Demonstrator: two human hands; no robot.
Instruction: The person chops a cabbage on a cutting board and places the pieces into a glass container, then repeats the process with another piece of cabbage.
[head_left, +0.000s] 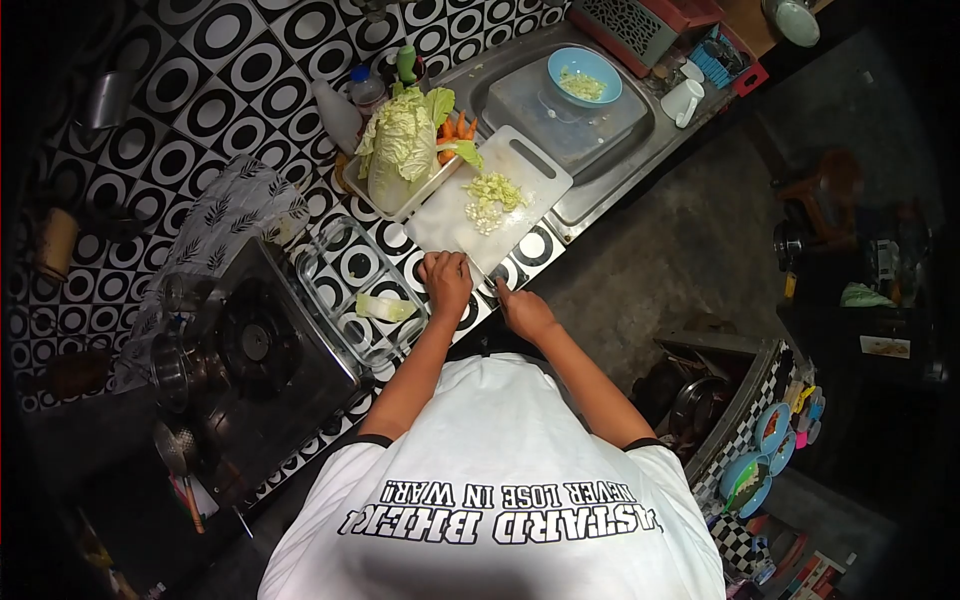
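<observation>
A white cutting board [548, 207] lies on the patterned counter, with chopped pale green and white vegetable pieces [495, 195] on it. My left hand [446, 280] rests at the board's near end with its fingers curled together; anything beneath them is hidden. Just to its right, my right hand [523, 310] is closed around the handle of a knife [487, 282], whose blade points toward the board's near end. To the left of my left hand, a clear glass dish [345, 262] holds a pale piece of cabbage [385, 307].
Behind the board, a white tray [405, 205] holds a cabbage [400, 145] and carrots [457, 135]. A blue bowl [584, 77] of chopped pieces stands over the metal sink [650, 125]. The stove [255, 345] is at left, a white mug [682, 101] at upper right.
</observation>
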